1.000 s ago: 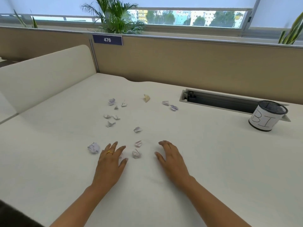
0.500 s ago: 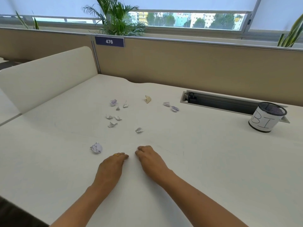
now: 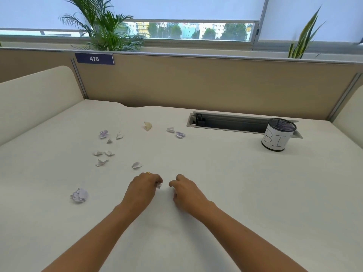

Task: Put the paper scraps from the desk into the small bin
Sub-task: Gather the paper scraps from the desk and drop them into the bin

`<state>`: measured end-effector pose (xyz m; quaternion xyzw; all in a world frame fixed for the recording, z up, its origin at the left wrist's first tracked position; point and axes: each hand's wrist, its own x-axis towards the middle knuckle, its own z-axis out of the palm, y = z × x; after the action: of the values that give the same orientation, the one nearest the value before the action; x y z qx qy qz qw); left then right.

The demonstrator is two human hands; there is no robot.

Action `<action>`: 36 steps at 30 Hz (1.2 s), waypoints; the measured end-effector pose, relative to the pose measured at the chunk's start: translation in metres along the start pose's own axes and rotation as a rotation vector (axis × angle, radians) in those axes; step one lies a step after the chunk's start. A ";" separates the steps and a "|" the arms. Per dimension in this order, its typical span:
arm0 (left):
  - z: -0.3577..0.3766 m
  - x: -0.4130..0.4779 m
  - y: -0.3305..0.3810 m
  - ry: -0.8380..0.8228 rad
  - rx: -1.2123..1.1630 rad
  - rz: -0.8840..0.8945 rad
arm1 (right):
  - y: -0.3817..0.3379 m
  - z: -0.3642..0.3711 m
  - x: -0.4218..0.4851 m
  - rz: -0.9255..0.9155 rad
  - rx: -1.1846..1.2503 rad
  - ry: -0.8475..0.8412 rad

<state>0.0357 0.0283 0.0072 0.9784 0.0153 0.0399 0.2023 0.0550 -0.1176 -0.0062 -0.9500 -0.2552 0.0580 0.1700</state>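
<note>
**Two nearest scraps leave the table**

A white scrap (image 3: 159, 185) now shows in the curled fingers of the left hand (image 3: 144, 190), low centre of the frame. The two pieces lying there a second ago are gone from the table (image 3: 235, 183). The right hand (image 3: 185, 191), just beside, is curled too; what it holds is hidden. Other paper scraps (image 3: 102, 162) lie left of centre. The small bin (image 3: 278, 137) stands well apart at right, so a carry likely follows.

Soft, even daylight enters through the wide glass window strip (image 3: 186, 30) behind the tan fabric partition (image 3: 216, 85). The matte cream desk (image 3: 216, 183) shows only faint shadows. Wide-angle distortion curves the edges, and detail is slightly soft.
</note>
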 end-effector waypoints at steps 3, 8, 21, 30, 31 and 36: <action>0.005 0.020 0.027 -0.036 -0.034 0.059 | 0.019 -0.010 -0.001 0.083 -0.047 -0.002; 0.006 0.059 0.083 -0.079 -0.088 0.167 | 0.064 -0.040 -0.007 0.145 -0.069 -0.006; 0.012 0.155 0.260 -0.247 -0.392 0.237 | 0.201 -0.172 -0.010 0.575 0.023 0.301; 0.023 0.220 0.334 -0.295 -0.682 0.073 | 0.261 -0.221 -0.002 0.776 0.197 0.655; 0.026 0.226 0.341 -0.289 -0.696 0.059 | 0.266 -0.222 0.000 0.786 0.217 0.673; 0.043 0.249 0.360 -0.268 -0.590 0.107 | 0.286 -0.227 0.011 0.810 0.251 0.668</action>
<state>0.2920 -0.3076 0.1285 0.8735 -0.0753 -0.0757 0.4750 0.2420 -0.4108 0.1049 -0.9116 0.2085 -0.1561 0.3181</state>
